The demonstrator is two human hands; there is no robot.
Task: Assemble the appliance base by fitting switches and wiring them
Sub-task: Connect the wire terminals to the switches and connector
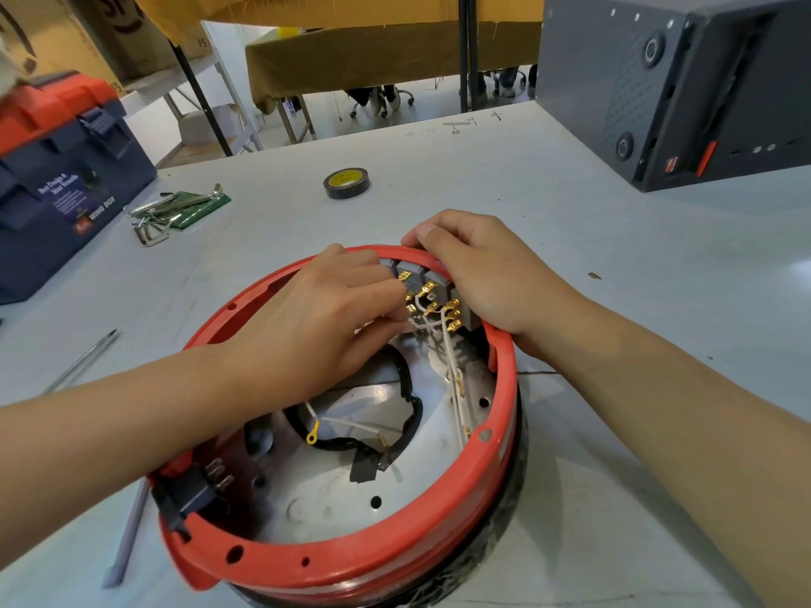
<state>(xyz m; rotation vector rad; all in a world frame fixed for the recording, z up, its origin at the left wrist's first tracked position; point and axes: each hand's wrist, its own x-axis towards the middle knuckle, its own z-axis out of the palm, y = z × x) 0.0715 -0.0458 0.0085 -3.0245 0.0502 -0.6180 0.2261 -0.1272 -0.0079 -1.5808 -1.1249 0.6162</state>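
Toolbox (66, 168): blue body, orange lid, far left on the grey table (614, 300).
Hex keys (153, 221): loose bunch just right of the toolbox, lying against a green packet (197, 208).
Screwdriver shaft (81, 362): lies on the table left of the base, partly behind the left forearm.
Tape roll (346, 182): black, yellow core, flat on the table beyond the base, well apart from both hands.
Appliance base (351, 559): round, red rim uppermost, metal floor showing inside, centre of the table nearest the camera.
Left hand (324, 318): reaches over the rim into the base; fingertips curled together, pinching at a white wire (450, 348) end beside the switch terminals. The exact contact point is hidden under the fingers.
Switches (428, 285): grey block seated in the far wall of the base, brass terminals facing inward, lying between the two hands, directly at the left fingertips.
Loose leads: white wires run from the terminals down across the floor; one ring terminal (312, 437) lies free near the black-wrapped cable (408, 379).
Right hand (478, 274): fingers curled over the far rim, gripping the base from outside just right of the switches; palm against the rim.
Grey unit (671, 85): dark box at far right rear of the table, apart from the work.
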